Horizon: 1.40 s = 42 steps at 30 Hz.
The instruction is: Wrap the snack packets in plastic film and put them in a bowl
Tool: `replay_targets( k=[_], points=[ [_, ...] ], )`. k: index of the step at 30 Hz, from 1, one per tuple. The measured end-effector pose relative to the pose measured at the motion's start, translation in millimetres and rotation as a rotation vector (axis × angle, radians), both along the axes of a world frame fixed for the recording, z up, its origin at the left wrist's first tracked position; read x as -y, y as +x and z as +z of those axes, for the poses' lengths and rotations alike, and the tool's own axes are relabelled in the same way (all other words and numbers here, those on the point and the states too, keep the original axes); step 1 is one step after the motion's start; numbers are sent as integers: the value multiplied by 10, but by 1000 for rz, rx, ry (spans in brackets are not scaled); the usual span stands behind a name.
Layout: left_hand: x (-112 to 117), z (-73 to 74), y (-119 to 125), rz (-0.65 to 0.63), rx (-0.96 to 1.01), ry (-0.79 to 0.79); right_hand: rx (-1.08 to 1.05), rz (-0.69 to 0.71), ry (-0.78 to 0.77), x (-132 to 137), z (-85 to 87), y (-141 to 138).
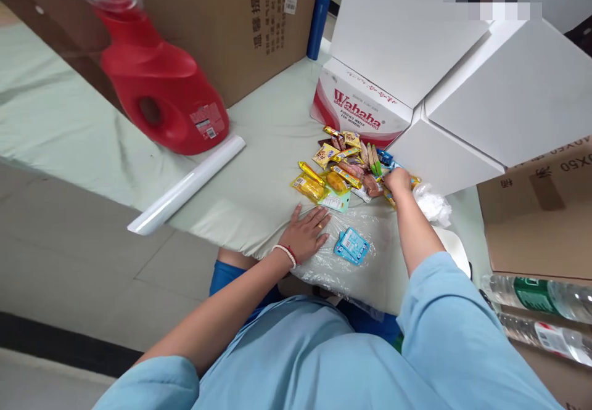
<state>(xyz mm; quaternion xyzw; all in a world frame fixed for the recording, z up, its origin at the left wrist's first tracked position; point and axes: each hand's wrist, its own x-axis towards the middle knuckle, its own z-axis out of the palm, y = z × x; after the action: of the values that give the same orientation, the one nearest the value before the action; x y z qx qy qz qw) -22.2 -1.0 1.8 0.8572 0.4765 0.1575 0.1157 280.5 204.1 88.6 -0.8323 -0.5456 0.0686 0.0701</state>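
My left hand [304,235] lies flat with its fingers stretched out on a clear plastic bag [377,225] at the table's front edge. Two light-blue flat packets [352,246] rest on or inside the bag, just right of that hand; which of the two I cannot tell. Beyond the bag is a pile of small wrapped snacks [345,157], mostly yellow, with a pale green packet [336,200] at its near side. My right hand [398,180] reaches into the right end of the pile, fingers curled. What it grips there is hidden. A dark-blue wrapped snack [385,156] lies just beyond it.
A red and white Wahaha carton [358,105] and white boxes [467,142] stand behind the pile. Crumpled white plastic [432,205] lies right of my right wrist. Leftward are a white roll [187,185] and a red jug [161,83]. Water bottles [536,296] lie at the right.
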Motion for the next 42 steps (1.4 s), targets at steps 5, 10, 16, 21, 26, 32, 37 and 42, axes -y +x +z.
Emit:
replay_targets(
  k=[5, 10, 16, 21, 26, 32, 37, 42],
  points=[
    [-4, -18, -1, -1, 27, -19, -6, 116, 223, 731, 186, 143],
    [-5, -6, -10, -11, 41, -31, -420, 494, 307, 2067, -48, -86],
    [-7, 12, -7, -23, 29, -24, -712, 179, 220, 2465, -353, -242],
    [0, 25, 3, -15, 16, -19, -788, 279, -9, 2349, -445, -230],
    [5, 25, 0, -10, 19, -15, -266, 531, 176, 2445, -493, -322],
    [11, 13, -3, -13, 13, 5, -197, 811, 107, 2566, -576, -424],
    [12, 11, 7, -15, 10, 7, -186, 838, 99, 2571, -610, -468],
    [21, 27, 12, -7, 0, -4, -192, 877, 109, 2507, -612, -531]
  ],
)
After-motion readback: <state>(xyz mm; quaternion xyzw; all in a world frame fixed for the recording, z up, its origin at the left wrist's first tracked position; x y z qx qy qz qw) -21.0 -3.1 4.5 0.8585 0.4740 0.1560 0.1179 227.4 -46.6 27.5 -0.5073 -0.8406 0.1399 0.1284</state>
